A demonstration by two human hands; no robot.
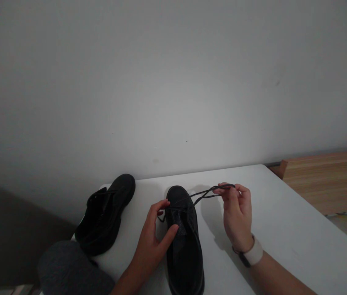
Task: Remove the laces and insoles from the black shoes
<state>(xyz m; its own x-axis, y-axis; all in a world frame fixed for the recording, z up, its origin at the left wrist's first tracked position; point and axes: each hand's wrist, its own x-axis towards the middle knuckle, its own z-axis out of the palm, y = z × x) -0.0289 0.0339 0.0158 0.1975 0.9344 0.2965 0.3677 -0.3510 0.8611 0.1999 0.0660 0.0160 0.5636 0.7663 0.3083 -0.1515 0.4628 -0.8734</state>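
Shoe (185, 250) aims toe and long axis at the wall (176, 90), left hand (155, 235) spread on it, right hand (236, 209) pinching laces (204, 191).

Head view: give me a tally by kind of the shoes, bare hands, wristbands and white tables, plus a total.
Black shoes: 2
Bare hands: 2
Light wristband: 1
White table: 1
Total: 6

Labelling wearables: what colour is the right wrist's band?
The band is pale, near white; head view.
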